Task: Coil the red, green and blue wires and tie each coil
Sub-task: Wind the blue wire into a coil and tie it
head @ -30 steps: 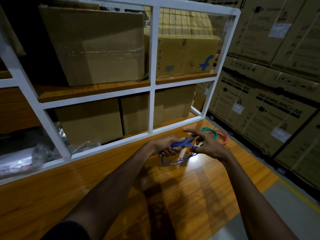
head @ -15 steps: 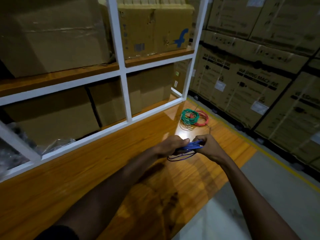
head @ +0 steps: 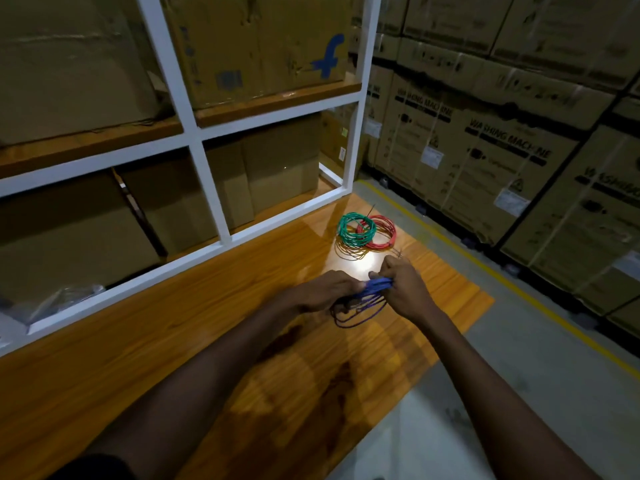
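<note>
Left hand (head: 323, 291) and right hand (head: 403, 289), each grip clamped on the blue coil (head: 376, 284) just above the desk (head: 207, 323), bunch its loops, presumably for tying; green coil (head: 343, 230) and red coil (head: 388, 233) lie overlapping at 12 o'clock.

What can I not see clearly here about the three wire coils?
- Head view: any tie on the blue coil. The left hand and right hand grip its top and cover it.
- Head view: ties on the green coil and red coil. They are too small and dim to tell.
- Head view: the red coil's left part. The green coil lies over it.
</note>
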{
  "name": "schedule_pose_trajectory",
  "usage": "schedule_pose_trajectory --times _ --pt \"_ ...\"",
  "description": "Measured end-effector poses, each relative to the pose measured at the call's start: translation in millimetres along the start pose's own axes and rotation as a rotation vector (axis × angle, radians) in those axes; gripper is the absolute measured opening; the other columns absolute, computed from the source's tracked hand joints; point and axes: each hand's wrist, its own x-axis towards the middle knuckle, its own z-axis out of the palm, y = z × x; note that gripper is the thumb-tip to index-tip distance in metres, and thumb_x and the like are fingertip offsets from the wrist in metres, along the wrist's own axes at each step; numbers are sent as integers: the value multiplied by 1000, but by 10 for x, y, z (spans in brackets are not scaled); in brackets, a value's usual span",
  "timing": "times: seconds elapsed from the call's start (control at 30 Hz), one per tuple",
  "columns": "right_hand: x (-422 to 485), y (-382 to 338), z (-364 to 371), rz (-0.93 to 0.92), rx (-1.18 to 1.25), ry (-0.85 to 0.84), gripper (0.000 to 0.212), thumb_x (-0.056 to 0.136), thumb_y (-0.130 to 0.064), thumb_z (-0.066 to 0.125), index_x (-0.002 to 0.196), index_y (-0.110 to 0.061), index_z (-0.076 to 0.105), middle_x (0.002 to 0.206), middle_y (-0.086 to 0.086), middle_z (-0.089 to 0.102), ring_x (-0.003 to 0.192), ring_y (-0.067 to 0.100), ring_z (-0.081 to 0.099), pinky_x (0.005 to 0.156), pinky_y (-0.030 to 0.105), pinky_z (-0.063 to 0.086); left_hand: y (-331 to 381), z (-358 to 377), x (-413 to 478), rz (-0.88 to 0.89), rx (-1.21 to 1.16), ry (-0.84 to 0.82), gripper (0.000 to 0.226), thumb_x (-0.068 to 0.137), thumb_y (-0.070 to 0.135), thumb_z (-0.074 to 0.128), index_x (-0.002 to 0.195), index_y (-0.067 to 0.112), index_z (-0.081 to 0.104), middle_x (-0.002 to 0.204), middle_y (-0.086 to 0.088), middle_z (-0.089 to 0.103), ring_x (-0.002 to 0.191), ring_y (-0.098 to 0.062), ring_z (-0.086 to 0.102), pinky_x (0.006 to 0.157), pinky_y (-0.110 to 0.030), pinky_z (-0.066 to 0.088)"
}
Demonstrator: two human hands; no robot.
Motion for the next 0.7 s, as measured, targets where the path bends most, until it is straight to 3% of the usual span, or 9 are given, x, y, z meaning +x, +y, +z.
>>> schedule_pose_trajectory --times 0.1,0.17,0.23,0.33,0.4,0.5,0.6,0.7 --pt "33 -17 12 -25 -241 88 32 95 -29 59 74 -7 69 73 -5 43 80 27 44 67 39 34 49 -33 151 -93 96 -17 25 90 28 38 93 15 58 79 -13 62 69 -19 56 64 -27 43" --pt "66 -3 51 -60 -369 104 26 90 -26 64 70 -10 70 75 3 50 81 31 47 64 38 29 84 2 264 -136 167 1 15 94 22 42 90 23 56 81 -14 64 69 -18 57 60 -20 42" --pt "97 27 84 -49 -444 80 22 86 -25 69 66 -14 71 73 5 53 77 33 49 61 36 27 71 40 389 -168 251 29 14 96 23 47 88 19 57 78 -10 65 64 -14 58 55 -18 42" --pt "167 144 114 -13 -478 49 13 75 -23 80 65 -18 75 69 3 55 71 31 50 58 33 27 -17 60 507 -178 297 70 21 99 22 46 88 10 59 74 -8 60 60 -12 53 52 -19 38" --pt "228 226 133 31 -436 30 7 76 -24 78 78 -17 77 81 2 60 83 30 50 64 34 28 -56 80 531 -163 265 104 24 100 21 43 85 8 57 72 -8 55 60 -13 48 53 -21 35" --pt "324 275 177 131 -342 -33 15 84 -26 66 92 -16 75 99 0 59 101 28 44 74 35 28 -92 129 564 -157 187 190 35 103 24 35 76 10 50 63 -1 45 56 -12 41 55 -25 32" --pt "398 291 220 78 -304 5 15 85 -21 64 90 -13 76 92 3 58 94 29 45 73 38 32 -123 96 610 -194 124 276 47 104 33 29 70 12 53 58 2 45 48 -6 40 53 -27 31" --pt "423 393 290 -6 -328 57 21 83 -26 61 81 -13 78 83 2 58 85 30 48 68 38 33 -74 24 660 -236 189 192 52 105 32 29 84 0 64 57 2 44 44 -5 38 49 -23 28"
